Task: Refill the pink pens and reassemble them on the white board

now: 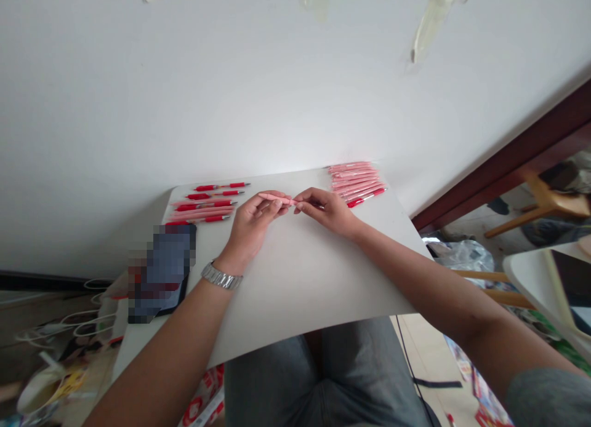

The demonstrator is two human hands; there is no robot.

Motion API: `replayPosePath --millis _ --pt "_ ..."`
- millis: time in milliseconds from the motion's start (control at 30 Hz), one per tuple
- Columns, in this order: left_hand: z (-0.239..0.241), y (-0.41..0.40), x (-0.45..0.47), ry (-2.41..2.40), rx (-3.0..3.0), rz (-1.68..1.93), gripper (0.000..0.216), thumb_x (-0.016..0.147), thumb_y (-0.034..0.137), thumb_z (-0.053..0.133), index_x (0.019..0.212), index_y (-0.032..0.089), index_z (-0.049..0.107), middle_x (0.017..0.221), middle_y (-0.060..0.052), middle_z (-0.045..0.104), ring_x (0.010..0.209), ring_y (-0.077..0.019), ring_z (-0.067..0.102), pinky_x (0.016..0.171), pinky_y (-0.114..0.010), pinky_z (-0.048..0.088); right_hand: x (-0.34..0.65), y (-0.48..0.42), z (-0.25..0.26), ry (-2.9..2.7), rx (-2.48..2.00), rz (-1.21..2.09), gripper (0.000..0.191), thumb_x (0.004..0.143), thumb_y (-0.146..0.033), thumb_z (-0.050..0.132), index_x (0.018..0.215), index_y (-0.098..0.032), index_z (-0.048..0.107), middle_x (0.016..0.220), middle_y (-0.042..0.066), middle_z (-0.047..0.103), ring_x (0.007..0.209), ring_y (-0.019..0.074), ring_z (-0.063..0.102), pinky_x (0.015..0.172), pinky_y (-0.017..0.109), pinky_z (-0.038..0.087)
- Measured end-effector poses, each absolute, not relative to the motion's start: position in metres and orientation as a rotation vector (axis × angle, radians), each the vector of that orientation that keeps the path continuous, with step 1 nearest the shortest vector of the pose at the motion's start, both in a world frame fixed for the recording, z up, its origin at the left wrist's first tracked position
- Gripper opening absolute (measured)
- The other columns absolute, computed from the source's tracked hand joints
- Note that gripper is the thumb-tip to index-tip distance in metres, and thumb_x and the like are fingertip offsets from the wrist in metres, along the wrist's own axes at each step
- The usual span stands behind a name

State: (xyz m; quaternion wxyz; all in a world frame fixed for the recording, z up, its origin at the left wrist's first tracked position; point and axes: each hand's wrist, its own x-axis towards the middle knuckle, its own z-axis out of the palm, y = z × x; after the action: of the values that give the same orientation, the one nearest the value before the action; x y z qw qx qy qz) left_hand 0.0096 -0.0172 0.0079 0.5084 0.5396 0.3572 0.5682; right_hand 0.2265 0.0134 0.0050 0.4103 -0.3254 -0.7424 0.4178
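Observation:
Over the far half of the white table [300, 273], a pink pen [274, 198] lies between my two hands. My left hand [256, 221] pinches its body between thumb and fingers. The fingertips of my right hand [325, 210] close on the pen's right-hand tip. To the left lie several red pens [217, 204] in a loose column, with pink ones among them. A stack of pink pens [355, 179] rests beyond my right hand, and a red pen [367, 197] lies along its near side.
A dark flat device [170, 273], partly pixelated, lies on the table's left side. The white wall [277, 95] rises directly behind the table. White cables [87, 319] hang at the left; a wooden chair [540, 205] and another white table [521, 273] stand at the right.

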Motion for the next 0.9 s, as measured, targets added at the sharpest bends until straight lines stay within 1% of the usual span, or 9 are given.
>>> replayPosePath --millis 67,367,500,600,733,800,900 --pt "0.0088 -0.0176 0.0113 0.861 1.291 1.389 0.029 0.091 0.047 0.083 0.101 0.02 0.076 0.113 -0.01 0.078 0.109 -0.0232 0.075 0.103 -0.042 0.061 0.2261 0.0136 0.0059 -1.863 -0.815 1.041 0.04 0.1 -0.057 0.066 0.112 -0.019 0.072 0.1 0.006 0.08 0.087 0.017 0.071 0.078 0.029 0.054" --pt "0.0093 -0.0188 0.0147 0.869 1.251 1.445 0.032 0.089 0.046 0.084 0.099 0.019 0.072 0.115 -0.01 0.077 0.108 -0.0232 0.077 0.099 -0.041 0.064 0.2255 0.0144 0.0059 -1.89 -0.82 0.92 0.041 0.102 -0.058 0.063 0.114 -0.019 0.073 0.099 0.006 0.08 0.083 0.0165 0.069 0.076 0.029 0.052" --pt "0.01 -0.0181 0.0119 0.886 1.22 1.463 0.03 0.092 0.046 0.082 0.1 0.019 0.071 0.111 -0.009 0.079 0.106 -0.0217 0.078 0.099 -0.039 0.064 0.2258 0.0147 0.0052 -1.888 -0.834 0.839 0.036 0.101 -0.053 0.066 0.112 -0.02 0.073 0.102 0.006 0.078 0.082 0.0157 0.067 0.074 0.029 0.052" --pt "0.01 -0.0161 0.0075 0.917 1.176 1.491 0.03 0.092 0.046 0.082 0.1 0.019 0.072 0.108 -0.008 0.08 0.104 -0.0203 0.079 0.099 -0.037 0.064 0.2267 0.0151 0.0042 -1.873 -0.854 0.782 0.032 0.1 -0.05 0.067 0.11 -0.02 0.073 0.1 0.005 0.078 0.079 0.0153 0.065 0.072 0.028 0.052" --pt "0.0099 -0.0154 0.0065 0.913 1.167 1.476 0.031 0.09 0.047 0.083 0.098 0.019 0.072 0.108 -0.008 0.08 0.102 -0.0202 0.079 0.099 -0.038 0.064 0.2274 0.0155 0.0025 -1.881 -0.85 0.771 0.029 0.099 -0.047 0.068 0.11 -0.021 0.073 0.1 0.005 0.078 0.08 0.016 0.066 0.073 0.029 0.052" --pt "0.0097 -0.0153 0.0073 0.891 1.166 1.484 0.029 0.091 0.045 0.083 0.099 0.019 0.073 0.109 -0.008 0.08 0.102 -0.0196 0.078 0.099 -0.037 0.064 0.2276 0.0154 0.0021 -1.895 -0.852 0.768 0.028 0.099 -0.046 0.067 0.11 -0.021 0.073 0.101 0.005 0.078 0.083 0.0163 0.067 0.075 0.029 0.053" --pt "0.0086 -0.0135 0.0064 0.855 1.145 1.52 0.025 0.093 0.041 0.082 0.1 0.019 0.073 0.11 -0.007 0.078 0.104 -0.0188 0.077 0.099 -0.036 0.063 0.2281 0.0153 0.0029 -1.906 -0.871 0.759 0.027 0.098 -0.044 0.067 0.11 -0.02 0.073 0.099 0.005 0.078 0.081 0.0159 0.067 0.074 0.029 0.052"
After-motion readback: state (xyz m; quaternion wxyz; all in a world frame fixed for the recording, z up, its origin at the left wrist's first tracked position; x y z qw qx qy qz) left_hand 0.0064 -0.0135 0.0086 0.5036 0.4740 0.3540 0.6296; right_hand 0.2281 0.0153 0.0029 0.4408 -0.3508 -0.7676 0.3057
